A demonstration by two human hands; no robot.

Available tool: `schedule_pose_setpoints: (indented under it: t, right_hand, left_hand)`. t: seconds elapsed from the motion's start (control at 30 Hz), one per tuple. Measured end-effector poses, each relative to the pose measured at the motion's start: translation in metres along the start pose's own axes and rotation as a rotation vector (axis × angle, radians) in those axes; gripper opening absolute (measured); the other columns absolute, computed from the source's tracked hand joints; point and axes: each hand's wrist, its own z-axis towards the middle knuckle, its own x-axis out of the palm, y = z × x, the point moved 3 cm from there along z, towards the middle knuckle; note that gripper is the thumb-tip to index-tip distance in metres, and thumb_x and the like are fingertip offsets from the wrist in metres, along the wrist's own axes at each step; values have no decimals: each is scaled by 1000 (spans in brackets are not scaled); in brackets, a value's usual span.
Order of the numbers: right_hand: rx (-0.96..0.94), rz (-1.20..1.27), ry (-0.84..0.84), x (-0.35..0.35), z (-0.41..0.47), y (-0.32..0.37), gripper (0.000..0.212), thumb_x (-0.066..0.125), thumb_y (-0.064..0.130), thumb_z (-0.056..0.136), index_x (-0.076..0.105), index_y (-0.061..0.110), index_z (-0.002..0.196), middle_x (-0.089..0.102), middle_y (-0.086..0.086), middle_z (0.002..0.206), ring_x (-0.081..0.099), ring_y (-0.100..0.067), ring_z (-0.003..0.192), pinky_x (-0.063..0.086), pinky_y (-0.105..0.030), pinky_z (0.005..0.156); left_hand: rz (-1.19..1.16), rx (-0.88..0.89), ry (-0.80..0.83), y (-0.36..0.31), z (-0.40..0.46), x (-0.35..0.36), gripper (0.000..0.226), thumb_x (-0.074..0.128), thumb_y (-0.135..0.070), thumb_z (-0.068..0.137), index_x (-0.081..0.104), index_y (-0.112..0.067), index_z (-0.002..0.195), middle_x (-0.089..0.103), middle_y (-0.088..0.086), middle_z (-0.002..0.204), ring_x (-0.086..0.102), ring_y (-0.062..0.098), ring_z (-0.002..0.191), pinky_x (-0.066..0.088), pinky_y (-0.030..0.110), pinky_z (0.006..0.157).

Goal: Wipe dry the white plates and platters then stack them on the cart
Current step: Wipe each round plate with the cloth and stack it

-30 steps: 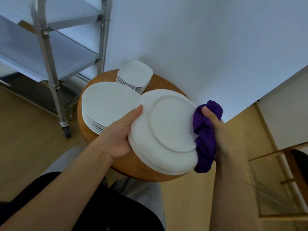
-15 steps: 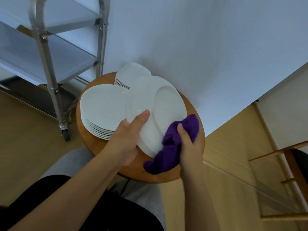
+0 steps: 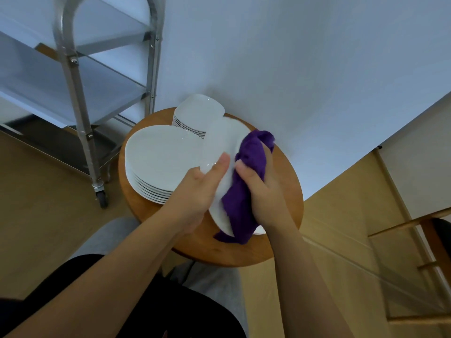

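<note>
The plate (image 3: pixel 220 140) now stands steeper on edge above the round table (image 3: pixel 280 240) than a moment ago, and the purple cloth (image 3: pixel 246 181) has come up across its face. The left hand (image 3: pixel 197 189) grips its near rim; the right hand (image 3: pixel 264 189) clutches the cloth against it. Behind it sit a stack of big plates (image 3: pixel 158 162) and a stack of small plates (image 3: pixel 195 113). The cart (image 3: pixel 73 81) stands left of the table.

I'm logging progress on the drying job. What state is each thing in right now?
Plate: tilted on edge, held, being wiped.
Left hand: grips the plate.
Right hand: grips the purple cloth against the plate.
Large plate stack: on the table.
Small plate stack: on the table.
Cart: visible shelves bare.
</note>
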Motion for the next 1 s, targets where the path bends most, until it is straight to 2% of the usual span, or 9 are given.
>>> schedule_pose_setpoints:
  t: [0.13, 0.23, 0.37, 0.5, 0.6, 0.73, 0.8, 0.9, 1.0]
  right_hand:
    - [-184, -268, -64, 14, -15, 2, 50, 58, 45, 77, 35, 52, 121, 52, 30, 109, 57, 2, 98, 47, -8, 77]
    - [-415, -416, -144, 25, -34, -9, 60, 61, 46, 76, 42, 34, 131, 60, 13, 118, 57, -6, 105, 49, -14, 85]
    - [-532, -383, -300, 16, -47, -36, 61, 62, 42, 73, 45, 14, 125, 63, -9, 110, 58, -21, 102, 48, -21, 88]
    - [-419, -222, -334, -4, -38, -52, 59, 58, 36, 77, 49, 0, 123, 58, -12, 113, 57, -31, 102, 50, -31, 88]
    - [-304, -151, -351, -10, -26, -52, 55, 56, 36, 81, 52, -3, 119, 61, 5, 108, 59, -13, 100, 49, -20, 86]
    - [119, 62, -460, -33, -8, -56, 9, 58, 31, 90, 61, 23, 94, 63, 25, 69, 57, 8, 65, 43, -8, 59]
    - [263, 184, -471, -33, -7, -50, 17, 54, 38, 92, 58, 26, 80, 60, 19, 59, 55, 6, 54, 43, -17, 56]
    - [327, 426, -426, -14, -13, -32, 19, 51, 39, 93, 60, 22, 95, 64, 19, 60, 63, 4, 59, 47, -15, 47]
    - [312, 817, -352, -1, -26, -11, 23, 57, 38, 85, 71, 20, 86, 72, 5, 72, 70, -13, 69, 54, -24, 52]
  left_hand:
    - [-22, -195, -51, 13, -2, -4, 54, 35, -62, 81, 57, -26, 114, 69, 1, 102, 65, 20, 95, 56, 36, 81]
    - [-81, -225, -153, 17, -7, -7, 39, 35, -62, 86, 58, -32, 95, 70, -4, 90, 66, 18, 85, 58, 29, 64]
    - [-221, -237, -173, 12, -2, -8, 33, 39, -55, 89, 52, -36, 111, 66, 0, 110, 65, 24, 97, 56, 45, 83]
    - [-317, -171, -162, 7, 0, -19, 12, 43, -44, 92, 53, -42, 97, 70, -8, 101, 66, 18, 95, 58, 38, 77]
    - [-361, -145, -97, 9, 1, -26, 15, 46, -44, 88, 54, -42, 102, 72, -10, 101, 68, 16, 95, 57, 37, 81]
    - [-270, -75, 7, 2, -5, -36, 30, 52, -50, 72, 54, -44, 101, 72, -18, 96, 69, 7, 90, 58, 29, 73]
    - [-147, -66, 26, -1, -10, -35, 34, 52, -56, 65, 55, -41, 96, 71, -23, 89, 68, 5, 87, 55, 23, 72]
    - [209, 27, 32, -6, -15, -23, 39, 54, -66, 61, 59, -34, 83, 70, -21, 74, 64, -7, 75, 50, 11, 65]
    - [608, 174, 210, -6, -25, -5, 49, 54, -67, 77, 66, -21, 87, 68, -3, 73, 64, 10, 69, 51, 18, 63]
